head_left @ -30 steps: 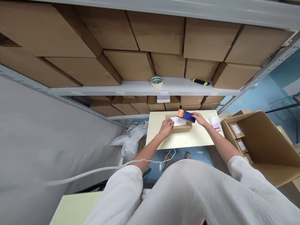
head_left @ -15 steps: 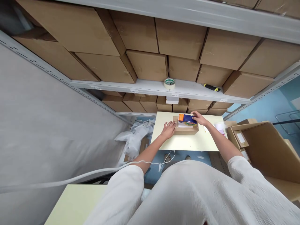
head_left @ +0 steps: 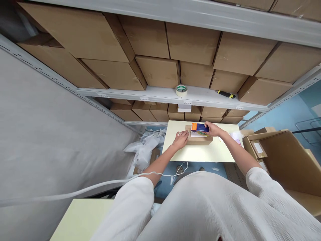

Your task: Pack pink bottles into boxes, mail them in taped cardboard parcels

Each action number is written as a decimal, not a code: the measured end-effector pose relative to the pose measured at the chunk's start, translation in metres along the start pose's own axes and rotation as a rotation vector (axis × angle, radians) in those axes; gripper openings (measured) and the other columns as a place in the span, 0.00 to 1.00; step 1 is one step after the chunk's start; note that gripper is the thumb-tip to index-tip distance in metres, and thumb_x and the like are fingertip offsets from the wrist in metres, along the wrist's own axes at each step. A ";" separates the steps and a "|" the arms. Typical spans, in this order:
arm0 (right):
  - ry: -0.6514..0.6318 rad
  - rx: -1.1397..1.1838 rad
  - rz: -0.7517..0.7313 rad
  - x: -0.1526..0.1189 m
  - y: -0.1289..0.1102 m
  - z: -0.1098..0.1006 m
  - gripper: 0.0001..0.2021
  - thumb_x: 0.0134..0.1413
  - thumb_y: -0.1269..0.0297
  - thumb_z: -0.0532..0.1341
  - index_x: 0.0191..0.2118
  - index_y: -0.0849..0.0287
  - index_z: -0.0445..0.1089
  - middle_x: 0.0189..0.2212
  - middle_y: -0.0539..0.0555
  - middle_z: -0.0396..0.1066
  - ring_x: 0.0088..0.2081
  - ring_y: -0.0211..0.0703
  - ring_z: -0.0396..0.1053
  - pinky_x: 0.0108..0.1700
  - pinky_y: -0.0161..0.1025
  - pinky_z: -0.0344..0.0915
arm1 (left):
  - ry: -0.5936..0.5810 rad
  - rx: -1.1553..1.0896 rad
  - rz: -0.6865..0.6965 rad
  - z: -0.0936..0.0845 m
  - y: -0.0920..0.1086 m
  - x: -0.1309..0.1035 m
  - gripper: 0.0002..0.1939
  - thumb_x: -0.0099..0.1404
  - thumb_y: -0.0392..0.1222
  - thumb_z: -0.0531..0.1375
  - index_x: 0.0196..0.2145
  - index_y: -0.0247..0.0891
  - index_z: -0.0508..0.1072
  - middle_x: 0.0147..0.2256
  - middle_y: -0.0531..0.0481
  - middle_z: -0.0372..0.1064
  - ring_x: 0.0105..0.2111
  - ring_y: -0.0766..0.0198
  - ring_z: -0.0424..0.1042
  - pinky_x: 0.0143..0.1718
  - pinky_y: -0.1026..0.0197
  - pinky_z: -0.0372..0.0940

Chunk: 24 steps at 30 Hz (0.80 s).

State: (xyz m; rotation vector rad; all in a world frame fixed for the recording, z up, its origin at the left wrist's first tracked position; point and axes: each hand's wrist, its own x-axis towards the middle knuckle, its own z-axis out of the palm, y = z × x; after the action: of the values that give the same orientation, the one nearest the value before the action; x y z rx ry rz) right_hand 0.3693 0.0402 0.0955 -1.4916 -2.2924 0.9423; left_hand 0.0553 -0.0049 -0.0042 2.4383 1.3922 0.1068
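Observation:
A small cardboard box (head_left: 198,142) lies on the pale yellow table (head_left: 180,155). On top of it is a blue and orange tape dispenser (head_left: 200,127), with a white paper or label (head_left: 196,134) partly showing under it. My right hand (head_left: 210,129) is wrapped round the right end of the dispenser. My left hand (head_left: 181,139) rests on the left end of the box, fingers spread, holding nothing.
Above the table, a shelf (head_left: 160,94) bears a tape roll (head_left: 181,90), a black and yellow cutter (head_left: 226,94) and cardboard boxes. White plastic (head_left: 144,150) lies left. A large open carton (head_left: 288,160) stands right. A white cable (head_left: 105,183) crosses at lower left.
My right hand's fingers have closed further round the dispenser's right end. My left hand stays on the box.

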 end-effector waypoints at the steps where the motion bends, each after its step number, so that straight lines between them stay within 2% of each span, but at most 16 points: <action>1: 0.012 -0.001 0.004 0.000 0.002 0.000 0.20 0.45 0.58 0.68 0.39 0.50 0.57 0.37 0.47 0.70 0.35 0.43 0.62 0.37 0.38 0.57 | 0.000 0.000 -0.002 0.000 0.000 0.000 0.30 0.77 0.40 0.52 0.74 0.44 0.65 0.76 0.39 0.58 0.73 0.43 0.59 0.74 0.35 0.52; 6: 0.047 0.109 0.034 -0.003 0.006 0.001 0.21 0.41 0.59 0.66 0.38 0.50 0.53 0.33 0.44 0.65 0.32 0.41 0.57 0.35 0.37 0.55 | -0.010 -0.030 -0.011 0.000 0.000 0.001 0.29 0.77 0.40 0.52 0.73 0.42 0.67 0.76 0.38 0.57 0.74 0.43 0.58 0.74 0.37 0.52; 10: 0.080 0.206 0.009 -0.003 0.002 0.010 0.22 0.41 0.57 0.66 0.39 0.50 0.53 0.34 0.45 0.65 0.34 0.42 0.59 0.36 0.37 0.57 | -0.017 -0.068 -0.018 0.000 0.001 0.001 0.30 0.76 0.38 0.52 0.73 0.40 0.67 0.76 0.37 0.56 0.74 0.42 0.58 0.74 0.35 0.51; 14: 0.071 0.182 0.027 -0.003 0.001 0.017 0.22 0.40 0.57 0.65 0.39 0.50 0.53 0.34 0.45 0.65 0.34 0.42 0.60 0.36 0.37 0.57 | -0.014 -0.129 -0.035 -0.001 0.002 0.000 0.30 0.75 0.37 0.53 0.72 0.42 0.68 0.76 0.38 0.56 0.74 0.40 0.58 0.73 0.34 0.51; 17: 0.055 0.147 0.047 -0.004 0.004 0.015 0.22 0.39 0.58 0.66 0.39 0.50 0.54 0.33 0.45 0.66 0.34 0.42 0.60 0.36 0.37 0.56 | 0.004 -0.219 -0.070 -0.005 0.002 -0.001 0.29 0.73 0.36 0.55 0.69 0.43 0.72 0.75 0.39 0.59 0.73 0.40 0.60 0.73 0.34 0.51; 21: 0.060 0.138 0.044 -0.005 0.010 0.012 0.22 0.38 0.59 0.65 0.38 0.50 0.53 0.34 0.45 0.67 0.34 0.42 0.60 0.36 0.36 0.56 | 0.144 -0.459 -0.187 -0.017 0.002 0.005 0.23 0.71 0.35 0.59 0.61 0.42 0.78 0.67 0.38 0.71 0.69 0.42 0.67 0.71 0.38 0.58; 24: 0.059 0.157 0.038 -0.006 0.014 0.013 0.22 0.38 0.59 0.65 0.38 0.50 0.53 0.35 0.45 0.68 0.34 0.41 0.60 0.36 0.36 0.57 | 0.272 -0.806 -0.310 -0.029 0.007 0.018 0.16 0.69 0.35 0.62 0.53 0.40 0.79 0.53 0.38 0.81 0.56 0.47 0.79 0.62 0.45 0.69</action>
State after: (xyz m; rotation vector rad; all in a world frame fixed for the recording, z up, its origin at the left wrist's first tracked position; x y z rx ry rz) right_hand 0.3751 0.0341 0.0779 -1.4812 -2.1042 1.0478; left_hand 0.0637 0.0144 0.0239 1.5697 1.4377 0.7800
